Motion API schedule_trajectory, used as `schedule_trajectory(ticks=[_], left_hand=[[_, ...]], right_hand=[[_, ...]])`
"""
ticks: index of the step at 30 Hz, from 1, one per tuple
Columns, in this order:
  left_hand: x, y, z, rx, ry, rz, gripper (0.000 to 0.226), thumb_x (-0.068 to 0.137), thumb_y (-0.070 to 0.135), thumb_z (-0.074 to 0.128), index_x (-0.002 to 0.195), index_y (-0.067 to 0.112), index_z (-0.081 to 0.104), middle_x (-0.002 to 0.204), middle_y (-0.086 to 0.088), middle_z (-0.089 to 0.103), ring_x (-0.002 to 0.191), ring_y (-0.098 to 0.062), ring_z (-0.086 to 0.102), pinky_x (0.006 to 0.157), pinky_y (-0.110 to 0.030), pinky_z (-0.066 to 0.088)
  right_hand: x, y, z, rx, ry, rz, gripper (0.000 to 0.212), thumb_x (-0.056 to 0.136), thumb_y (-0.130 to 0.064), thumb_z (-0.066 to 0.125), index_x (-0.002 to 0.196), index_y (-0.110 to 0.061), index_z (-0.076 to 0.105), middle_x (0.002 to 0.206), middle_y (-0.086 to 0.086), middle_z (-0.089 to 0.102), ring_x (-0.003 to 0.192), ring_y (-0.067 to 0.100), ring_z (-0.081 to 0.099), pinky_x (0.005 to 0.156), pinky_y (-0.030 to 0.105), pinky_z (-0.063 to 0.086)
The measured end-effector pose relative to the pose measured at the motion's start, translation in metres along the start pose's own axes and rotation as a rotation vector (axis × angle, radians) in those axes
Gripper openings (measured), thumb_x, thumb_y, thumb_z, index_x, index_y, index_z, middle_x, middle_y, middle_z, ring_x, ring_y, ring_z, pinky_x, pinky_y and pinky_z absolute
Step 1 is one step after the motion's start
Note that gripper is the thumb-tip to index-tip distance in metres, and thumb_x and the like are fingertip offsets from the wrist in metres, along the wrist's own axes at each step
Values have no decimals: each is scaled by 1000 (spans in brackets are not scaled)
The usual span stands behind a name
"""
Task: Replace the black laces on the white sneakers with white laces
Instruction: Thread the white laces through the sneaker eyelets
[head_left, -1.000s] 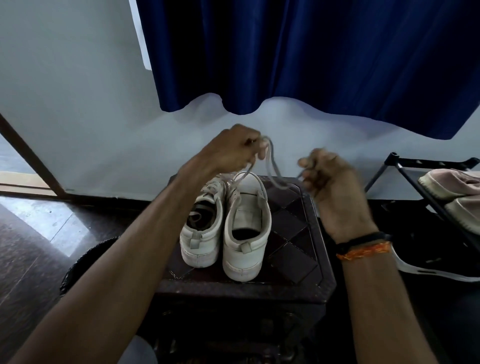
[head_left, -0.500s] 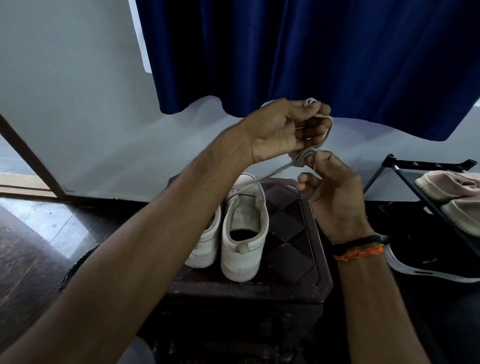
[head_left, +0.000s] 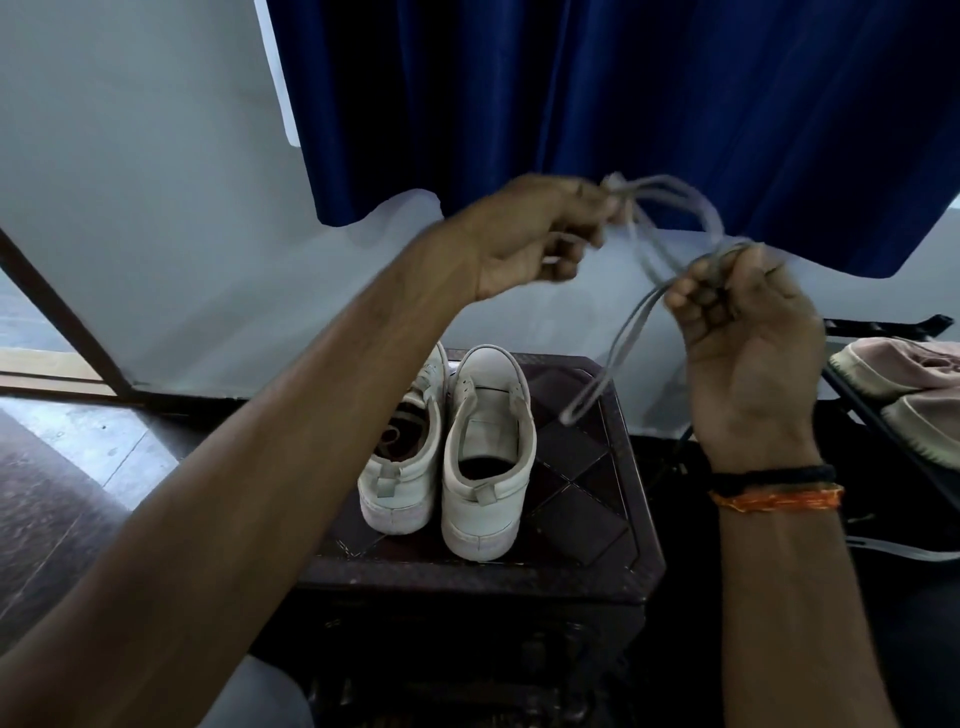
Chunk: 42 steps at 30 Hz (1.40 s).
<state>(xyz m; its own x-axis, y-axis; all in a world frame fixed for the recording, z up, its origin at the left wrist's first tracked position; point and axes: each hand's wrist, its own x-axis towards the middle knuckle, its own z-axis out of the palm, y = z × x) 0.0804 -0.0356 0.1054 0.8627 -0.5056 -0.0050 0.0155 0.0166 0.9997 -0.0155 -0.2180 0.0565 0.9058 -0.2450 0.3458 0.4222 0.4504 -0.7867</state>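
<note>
Two white sneakers stand side by side, heels toward me, on a dark wooden stool. The right sneaker has bare eyelets; the left sneaker has lace across its front, partly hidden by my forearm. A white lace hangs in the air above the stool, free of the shoes. My left hand pinches its upper loops. My right hand grips it lower down, and a long loop dangles below that hand. Both hands are blurred.
A dark blue curtain hangs against the pale wall behind. A black shoe rack at the right holds pinkish shoes. A strap-like white strip lies low at the right. Dark tiled floor spreads at the left.
The lace has come away from the right sneaker and been lifted. My hands, close together half a second ago, have moved apart, stretching the lace between them.
</note>
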Motion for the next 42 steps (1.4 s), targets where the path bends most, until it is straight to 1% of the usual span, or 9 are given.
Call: schedule_trajectory(ticks=[5,11,13,16,20,26,29,37,42], left_hand=[[-8,-53,-18,635,14,-314,20,94,10,67,111,0,70,96,-10,72,67,-10,60,56,-20,50],[-17,-78,-29,877,37,-345,12,89,7,72,100,7,75,91,-5,76,72,-10,68,61,-21,56],[-22,-81,-30,828,38,-298,13,89,3,70,101,6,75,84,0,73,72,-9,67,62,-22,55],[-28,-86,-30,799,-12,-191,20,87,2,70,101,14,77,93,1,76,89,-14,71,84,-33,61],[-30,-92,-27,671,-36,-30,25,89,4,71,109,17,77,105,4,76,97,-15,72,92,-38,59],[-32,-87,-20,423,-17,13,20,91,4,72,111,1,73,101,-18,76,92,-26,73,76,-27,58],[-33,-88,-20,377,10,-12,19,93,-6,65,109,-2,73,92,-15,76,83,-18,72,73,-25,58],[-36,-90,-11,209,195,-152,13,88,-10,65,99,-10,72,84,-22,71,74,-26,70,73,-31,63],[-38,-87,-4,43,241,-246,6,87,-12,65,88,-9,69,79,-22,71,69,-27,72,71,-31,64]], right_hand=[[-4,14,-5,-597,206,94,19,102,-10,55,86,-7,65,81,5,69,69,14,64,69,28,57],[-8,38,-8,-1329,-378,394,17,88,-11,73,73,-18,75,68,-2,72,52,4,64,50,20,52],[-11,50,-2,-1461,-519,376,14,85,-11,74,77,-21,79,74,-10,70,63,8,67,63,30,61],[-11,61,1,-1566,-519,249,11,84,-16,73,81,-23,80,78,-3,72,73,22,69,75,41,60],[-7,59,5,-1534,-446,22,15,87,-17,70,92,-24,82,82,2,77,76,23,68,74,35,56],[1,65,9,-1335,-324,-118,9,87,-20,74,90,-25,81,73,-12,73,68,9,66,70,32,56],[1,70,7,-1119,-196,-33,8,87,-16,78,88,-23,81,69,-12,73,66,6,70,68,24,57],[-4,89,3,-406,3,388,15,84,-9,80,96,-1,78,92,22,76,77,30,65,73,35,55],[-9,101,4,-174,45,452,17,86,-4,75,101,3,76,92,15,76,79,22,71,71,31,61]])
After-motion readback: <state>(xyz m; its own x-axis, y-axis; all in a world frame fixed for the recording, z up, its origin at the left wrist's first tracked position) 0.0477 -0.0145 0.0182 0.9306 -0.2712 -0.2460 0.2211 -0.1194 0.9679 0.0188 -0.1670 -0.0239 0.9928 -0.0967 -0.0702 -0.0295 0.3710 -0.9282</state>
